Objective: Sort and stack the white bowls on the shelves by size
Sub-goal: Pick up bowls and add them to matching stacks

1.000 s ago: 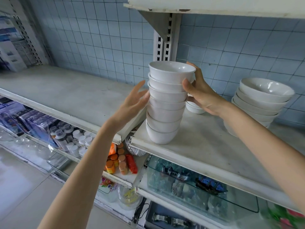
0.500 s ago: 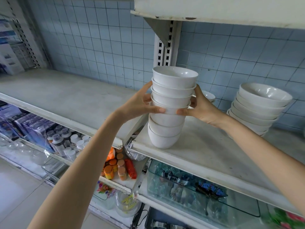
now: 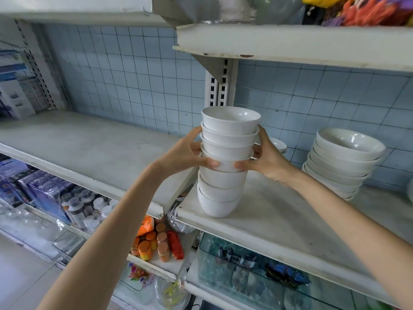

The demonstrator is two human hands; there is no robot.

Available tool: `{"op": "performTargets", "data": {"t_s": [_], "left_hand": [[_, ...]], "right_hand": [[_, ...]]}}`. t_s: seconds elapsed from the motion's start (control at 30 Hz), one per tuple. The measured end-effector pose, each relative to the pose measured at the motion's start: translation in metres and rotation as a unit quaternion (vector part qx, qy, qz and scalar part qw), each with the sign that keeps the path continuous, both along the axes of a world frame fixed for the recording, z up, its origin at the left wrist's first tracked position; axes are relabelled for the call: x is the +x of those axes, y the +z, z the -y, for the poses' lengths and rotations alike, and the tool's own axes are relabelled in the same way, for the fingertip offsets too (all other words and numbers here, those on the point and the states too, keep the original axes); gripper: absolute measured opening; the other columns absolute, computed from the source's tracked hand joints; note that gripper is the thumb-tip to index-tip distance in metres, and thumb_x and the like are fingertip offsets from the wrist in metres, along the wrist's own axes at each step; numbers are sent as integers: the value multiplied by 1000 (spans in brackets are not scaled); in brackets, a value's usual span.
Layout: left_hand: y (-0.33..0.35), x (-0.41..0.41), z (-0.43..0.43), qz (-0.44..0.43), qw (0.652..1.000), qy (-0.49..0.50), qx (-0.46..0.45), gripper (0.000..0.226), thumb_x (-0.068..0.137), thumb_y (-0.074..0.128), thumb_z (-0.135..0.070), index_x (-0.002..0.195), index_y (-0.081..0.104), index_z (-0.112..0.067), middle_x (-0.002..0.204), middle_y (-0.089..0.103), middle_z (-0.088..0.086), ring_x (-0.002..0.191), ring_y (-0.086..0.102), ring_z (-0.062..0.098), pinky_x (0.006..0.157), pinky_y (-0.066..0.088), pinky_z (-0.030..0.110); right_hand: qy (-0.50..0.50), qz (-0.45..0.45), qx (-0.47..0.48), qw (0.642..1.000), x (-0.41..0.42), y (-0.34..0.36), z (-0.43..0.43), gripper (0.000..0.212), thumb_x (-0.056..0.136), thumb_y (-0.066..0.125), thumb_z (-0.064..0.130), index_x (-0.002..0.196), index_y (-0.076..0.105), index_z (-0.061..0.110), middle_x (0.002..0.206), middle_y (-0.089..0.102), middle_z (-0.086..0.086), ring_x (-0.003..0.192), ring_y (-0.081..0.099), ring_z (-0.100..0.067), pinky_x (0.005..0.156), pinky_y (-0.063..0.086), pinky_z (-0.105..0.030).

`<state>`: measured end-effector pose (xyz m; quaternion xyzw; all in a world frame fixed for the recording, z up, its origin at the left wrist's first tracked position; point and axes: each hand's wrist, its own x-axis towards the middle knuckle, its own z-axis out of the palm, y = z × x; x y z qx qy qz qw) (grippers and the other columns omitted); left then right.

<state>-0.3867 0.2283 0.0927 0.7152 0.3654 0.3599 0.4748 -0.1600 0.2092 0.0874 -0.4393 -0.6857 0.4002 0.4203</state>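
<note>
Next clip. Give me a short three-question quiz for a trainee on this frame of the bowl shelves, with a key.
1. True or false: the left hand and the right hand both grip the tall stack of small bowls partway up, not at its base.
2. Where is the stack of wider bowls? A) to the right of the tall stack, on the same shelf; B) on the shelf above; C) on the floor.
3. Fill in: the tall stack's bottom bowl sits near the shelf's ____ edge.
Key: 1 true; 2 A; 3 front.
</note>
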Motion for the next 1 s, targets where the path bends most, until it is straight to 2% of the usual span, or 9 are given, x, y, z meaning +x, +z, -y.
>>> {"op": "performTargets", "data": {"t_s": [0.13, 0.2, 0.33, 0.47, 0.57, 0.63, 0.73, 0.87, 1.0], "left_hand": [[10, 3, -1, 17, 1000, 5, 4, 88, 72, 75, 7, 142, 32, -23, 112, 69, 4, 102, 67, 12, 81, 54, 22], [17, 8, 0, 17, 1000, 10, 12, 91, 72, 76, 2, 146, 28, -22, 116, 68, 8, 105, 67, 16, 87, 54, 26], [31, 24, 3, 10, 999, 4, 35, 98, 67, 85, -14, 147, 28, -24, 120, 67, 8, 107, 66, 18, 89, 55, 29], [39, 49, 9, 23, 999, -8, 44, 87, 74, 76, -2, 146, 30, -18, 117, 67, 10, 103, 67, 19, 79, 57, 27], [39, 70, 16, 31, 998, -26, 39, 82, 75, 73, 6, 143, 32, -15, 106, 68, 4, 87, 69, 8, 68, 55, 21], [35, 83, 21, 31, 998, -37, 36, 82, 73, 75, 5, 141, 33, -14, 103, 69, 2, 86, 69, 6, 73, 55, 22], [22, 103, 29, 33, 998, -44, 26, 96, 64, 85, -4, 143, 31, -14, 113, 68, 13, 102, 67, 22, 89, 55, 38], [1, 124, 43, 44, 998, -34, 13, 108, 47, 86, -30, 140, 35, -17, 116, 66, 15, 107, 65, 26, 92, 54, 42], [-23, 136, 56, 52, 998, -41, -21, 97, 62, 85, -1, 141, 31, -16, 124, 60, 16, 112, 61, 27, 94, 52, 36]], "right_hand": [[7, -14, 8, 1000, 1, 14, 5, 127, 45, 87, 42, 146, 12, 27, 117, 56, 10, 102, 59, 7, 74, 50, -13], [6, -24, 6, 1000, 6, 21, 8, 137, 34, 88, 54, 146, 12, 28, 115, 59, 7, 98, 62, 7, 72, 51, -14], [-12, -22, 21, 999, 23, 34, 11, 136, 34, 88, 59, 145, 14, 31, 124, 61, -2, 111, 61, -9, 91, 52, -30], [-27, -22, 38, 999, 45, 41, 20, 130, 38, 88, 57, 144, 16, 32, 117, 66, 1, 110, 63, -14, 91, 52, -32], [-37, -29, 39, 998, 67, 38, 32, 130, 38, 90, 55, 144, 16, 31, 113, 68, 1, 110, 63, -16, 90, 53, -32], [-44, -27, 37, 998, 80, 34, 41, 128, 41, 90, 51, 143, 17, 30, 109, 70, 9, 108, 63, -13, 85, 54, -27], [-60, -25, 40, 997, 96, 26, 57, 113, 52, 87, 41, 141, 19, 25, 101, 68, 26, 103, 63, -5, 75, 52, -15], [-62, -10, 22, 998, 114, 15, 76, 127, 32, 87, 61, 137, 22, 34, 105, 65, 30, 102, 60, 6, 78, 51, -14], [-36, -16, -8, 999, 128, -2, 90, 115, 34, 89, 57, 130, 25, 51, 116, 59, 31, 110, 57, 5, 78, 51, -15]]}}
